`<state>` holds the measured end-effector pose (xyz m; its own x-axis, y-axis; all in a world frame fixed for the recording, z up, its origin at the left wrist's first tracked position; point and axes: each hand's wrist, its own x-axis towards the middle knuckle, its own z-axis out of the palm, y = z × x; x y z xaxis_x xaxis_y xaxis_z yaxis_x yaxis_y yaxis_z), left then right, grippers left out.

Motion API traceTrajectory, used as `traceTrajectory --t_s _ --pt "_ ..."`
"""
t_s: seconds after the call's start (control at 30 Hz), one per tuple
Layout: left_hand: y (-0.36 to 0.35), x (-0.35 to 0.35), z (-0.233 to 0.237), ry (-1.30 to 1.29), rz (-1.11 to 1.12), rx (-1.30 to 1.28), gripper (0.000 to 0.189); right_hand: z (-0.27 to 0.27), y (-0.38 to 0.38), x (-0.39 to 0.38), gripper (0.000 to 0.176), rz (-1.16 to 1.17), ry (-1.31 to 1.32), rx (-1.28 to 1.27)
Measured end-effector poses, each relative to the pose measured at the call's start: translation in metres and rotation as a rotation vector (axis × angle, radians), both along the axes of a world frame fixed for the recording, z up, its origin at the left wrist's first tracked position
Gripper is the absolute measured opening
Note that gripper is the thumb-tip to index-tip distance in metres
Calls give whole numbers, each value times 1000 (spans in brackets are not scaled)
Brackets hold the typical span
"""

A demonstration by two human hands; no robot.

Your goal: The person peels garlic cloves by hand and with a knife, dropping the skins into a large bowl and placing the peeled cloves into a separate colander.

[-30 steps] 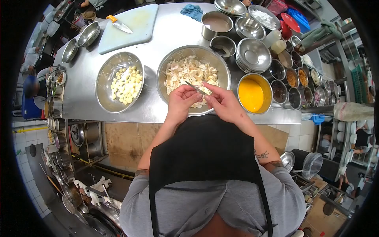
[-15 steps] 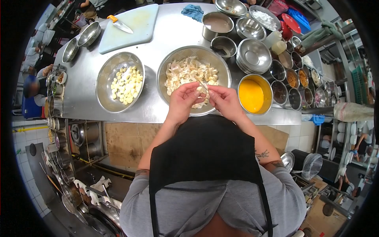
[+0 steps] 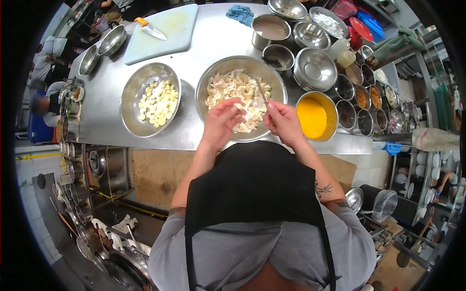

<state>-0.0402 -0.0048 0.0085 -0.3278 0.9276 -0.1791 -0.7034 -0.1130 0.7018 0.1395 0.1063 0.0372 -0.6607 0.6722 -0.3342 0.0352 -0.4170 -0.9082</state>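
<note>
Over the near side of a steel colander point(image 3: 200, 99) full of garlic skins and cloves point(image 3: 228, 85), both my hands are at work. My left hand point(image 3: 222, 122) pinches a pale garlic clove point(image 3: 238, 106) between thumb and fingers. A small knife point(image 3: 261, 90) is in my right hand point(image 3: 285, 123), its narrow blade pointing up and away from me. The two hands are a little apart. To the left stands a perforated colander point(image 3: 130, 99) with peeled garlic cloves point(image 3: 158, 103) in it.
Right of my hands stands a pot of yellow liquid point(image 3: 311, 119). Beyond it are stacked steel bowls point(image 3: 315, 68) and several ingredient pots. A cutting board point(image 3: 174, 41) with an orange-handled knife point(image 3: 151, 29) lies at the back left, near a blue cloth point(image 3: 240, 15). Other people are at the far left.
My hands have moved apart. The right hand has drawn the knife away from the clove to the right, its blade now upright. The left hand still holds the clove.
</note>
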Motion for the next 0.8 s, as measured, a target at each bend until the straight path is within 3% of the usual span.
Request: traceTrajectory --t_s 0.1,0.17,0.23,0.33,0.43,0.47,0.53,0.57,0.67,0.8 --pt "-7 -61 -7 165 281 -20 24 -30 11 9 31 43 -60 -130" --pt "-23 -104 3 616 520 -369 25 -36 12 12 31 -6 -131 -153" --pt "-45 -151 -9 947 551 -576 31 -34 11 12 32 -73 -159 -175" --pt "-65 -175 0 1410 337 -1012 37 -31 9 9 35 -140 -141 -192" --pt "-60 -177 -15 1856 615 -683 39 -41 14 11 29 -110 -148 -143" --pt "-53 -170 -22 1691 578 -611 39 -43 13 10 28 -118 -162 -115" --pt "-17 -112 23 1320 410 -589 33 -43 10 10 28 -143 -186 -74" --pt "-3 -105 4 1315 338 -451 30 -42 10 10 30 -161 -193 -56" --pt "35 -54 11 1403 168 -210 23 -38 11 11 36 -234 -192 -10" --pt "84 -24 -15 1403 -178 -110 17 -35 9 15 42 -268 -156 -18"
